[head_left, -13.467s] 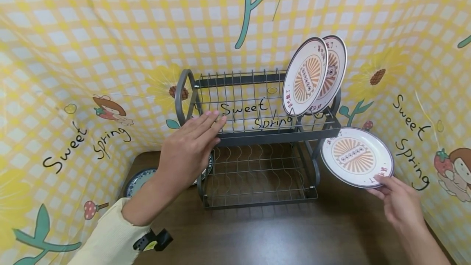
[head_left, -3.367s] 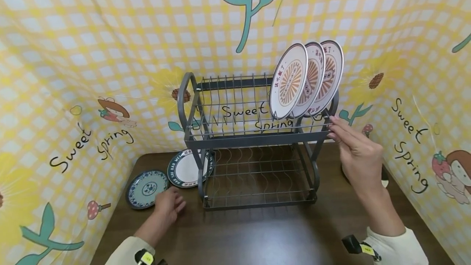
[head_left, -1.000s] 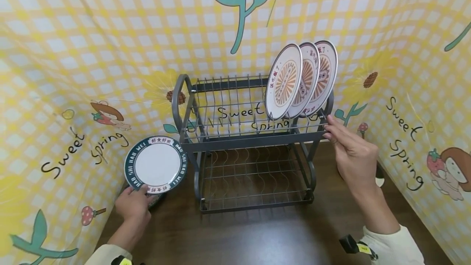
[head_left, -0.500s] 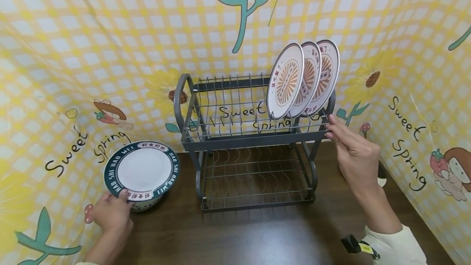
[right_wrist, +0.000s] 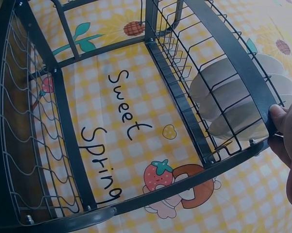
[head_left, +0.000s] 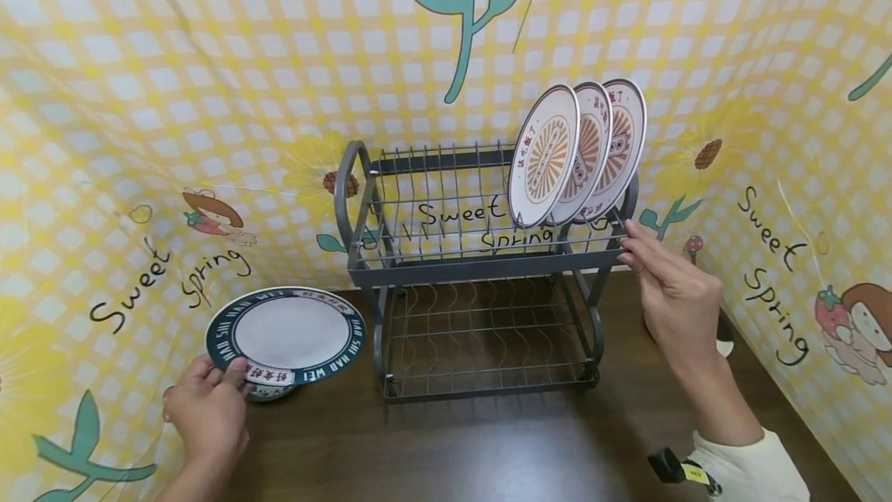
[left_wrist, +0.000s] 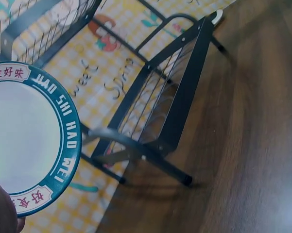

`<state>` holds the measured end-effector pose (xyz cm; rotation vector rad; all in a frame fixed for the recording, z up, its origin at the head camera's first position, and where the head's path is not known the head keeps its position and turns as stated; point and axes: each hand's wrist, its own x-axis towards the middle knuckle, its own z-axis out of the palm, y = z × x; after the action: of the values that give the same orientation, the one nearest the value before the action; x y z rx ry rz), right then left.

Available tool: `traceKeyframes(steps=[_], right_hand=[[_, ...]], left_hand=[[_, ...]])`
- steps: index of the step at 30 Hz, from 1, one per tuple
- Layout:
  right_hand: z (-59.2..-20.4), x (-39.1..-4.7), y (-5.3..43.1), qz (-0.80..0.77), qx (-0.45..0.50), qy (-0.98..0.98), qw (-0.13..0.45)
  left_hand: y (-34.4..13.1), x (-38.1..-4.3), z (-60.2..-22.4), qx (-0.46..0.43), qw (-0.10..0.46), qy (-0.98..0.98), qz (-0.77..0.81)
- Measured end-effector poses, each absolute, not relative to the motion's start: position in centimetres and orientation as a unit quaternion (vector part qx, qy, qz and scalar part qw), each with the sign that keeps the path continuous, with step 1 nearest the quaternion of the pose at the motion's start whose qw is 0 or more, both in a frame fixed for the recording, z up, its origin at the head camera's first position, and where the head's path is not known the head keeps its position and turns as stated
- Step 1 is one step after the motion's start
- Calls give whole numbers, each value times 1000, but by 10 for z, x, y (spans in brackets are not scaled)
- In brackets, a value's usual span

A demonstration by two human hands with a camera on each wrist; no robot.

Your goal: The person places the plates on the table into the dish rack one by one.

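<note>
My left hand pinches the near left rim of a white plate with a green lettered border, thumb on top. The plate is tilted, left of the rack. Partly hidden under it is a blue-patterned plate on the table. My right hand grips the front right corner of the grey two-tier dish rack, thumb and fingers around the bar in the right wrist view. Three white plates with orange sunburst prints stand upright in the upper tier's right end, the leftmost plate in front.
The rack's lower tier has wavy wires and bears nothing. A dark object with a white edge sits on the brown table, partly hidden behind my right wrist. Yellow checked cloth surrounds the table at back and sides.
The third sunburst plate went from my right hand into the rack. My left hand has lifted the green-bordered plate off the table, brought it left and tilted it. My right hand now holds the rack's corner.
</note>
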<state>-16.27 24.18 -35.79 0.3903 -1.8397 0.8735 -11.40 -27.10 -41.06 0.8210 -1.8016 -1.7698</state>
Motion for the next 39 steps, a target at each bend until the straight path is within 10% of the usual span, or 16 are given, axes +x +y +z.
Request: traceKeyframes(steps=[39], right_hand=[[-358,-160,235,357,135,-755,533]], left_hand=[[-157,-86,-344,91,174,-780,-594]])
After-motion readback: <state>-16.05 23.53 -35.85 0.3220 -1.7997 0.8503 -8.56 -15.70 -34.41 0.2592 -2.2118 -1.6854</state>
